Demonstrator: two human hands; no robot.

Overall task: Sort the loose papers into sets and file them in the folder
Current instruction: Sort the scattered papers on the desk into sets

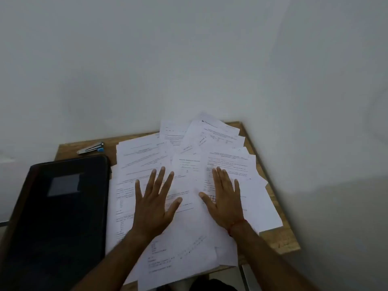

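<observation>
Several loose printed white papers (pixel 189 156) lie fanned and overlapping across a small wooden table (pixel 279 238). My left hand (pixel 154 202) lies flat on the sheets, fingers spread and straight. My right hand (pixel 225 196), with a red thread at the wrist, rests flat on the papers further right, fingers straight and close together. A black folder (pixel 56 217) lies closed on the table's left side, touching the edge of the paper spread. Neither hand holds anything.
A metal stapler with a blue end (pixel 91 148) lies at the table's back left corner. White walls (pixel 189 59) close in behind and to the right. Some sheets hang over the front edge.
</observation>
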